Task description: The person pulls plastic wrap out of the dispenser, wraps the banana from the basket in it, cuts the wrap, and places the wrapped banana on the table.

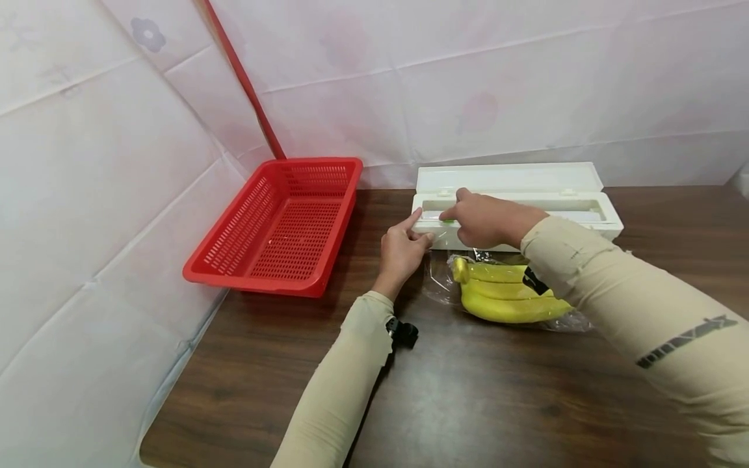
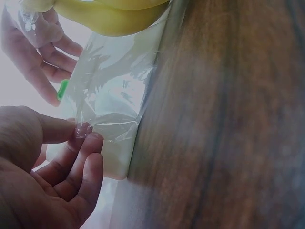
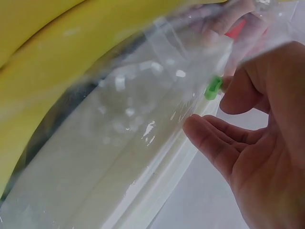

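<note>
A white cling film dispenser box stands against the back wall, its lid raised. Clear cling film runs from it over a bunch of yellow bananas. At the box's left end, my left hand pinches the film's edge between thumb and fingers, as the left wrist view shows. My right hand reaches over the box with a fingertip against the green slider on its rim. Its other fingers are loosely bent beside the film.
A red plastic basket sits on the left of the brown wooden table. Behind it, a red strip runs up the wall. White patterned sheeting covers the walls at the back and left.
</note>
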A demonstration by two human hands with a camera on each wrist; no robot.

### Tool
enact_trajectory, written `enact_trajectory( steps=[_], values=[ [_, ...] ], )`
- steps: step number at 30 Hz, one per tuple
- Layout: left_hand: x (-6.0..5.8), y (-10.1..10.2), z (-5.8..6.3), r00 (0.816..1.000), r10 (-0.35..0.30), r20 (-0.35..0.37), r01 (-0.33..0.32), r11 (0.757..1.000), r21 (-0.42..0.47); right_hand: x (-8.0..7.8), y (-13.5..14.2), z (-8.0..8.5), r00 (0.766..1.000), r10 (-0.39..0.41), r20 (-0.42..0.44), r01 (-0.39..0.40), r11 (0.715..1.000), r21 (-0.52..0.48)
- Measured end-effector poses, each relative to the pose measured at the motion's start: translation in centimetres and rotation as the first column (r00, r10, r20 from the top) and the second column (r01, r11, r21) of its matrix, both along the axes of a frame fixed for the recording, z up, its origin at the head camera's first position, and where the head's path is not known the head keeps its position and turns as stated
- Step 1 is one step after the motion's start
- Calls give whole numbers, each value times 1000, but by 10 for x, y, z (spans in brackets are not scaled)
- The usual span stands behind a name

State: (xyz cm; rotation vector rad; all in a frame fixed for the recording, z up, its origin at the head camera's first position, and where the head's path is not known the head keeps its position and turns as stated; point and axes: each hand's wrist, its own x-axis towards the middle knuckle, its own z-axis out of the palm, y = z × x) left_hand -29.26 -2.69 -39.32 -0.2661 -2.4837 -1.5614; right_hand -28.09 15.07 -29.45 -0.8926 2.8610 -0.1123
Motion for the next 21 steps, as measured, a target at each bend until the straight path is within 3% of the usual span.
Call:
enact_trajectory(
  steps=[14, 21],
  values=[
    [-1, -2, 1, 1000, 15, -7, -15, 1000, -9, 4, 0, 7, 999, -22, 25, 22, 1000, 13],
    [-2, -1, -1, 1000, 0, 5, 0, 1000, -3, 13, 12, 15, 984, -169, 63, 159, 978, 135]
  ],
)
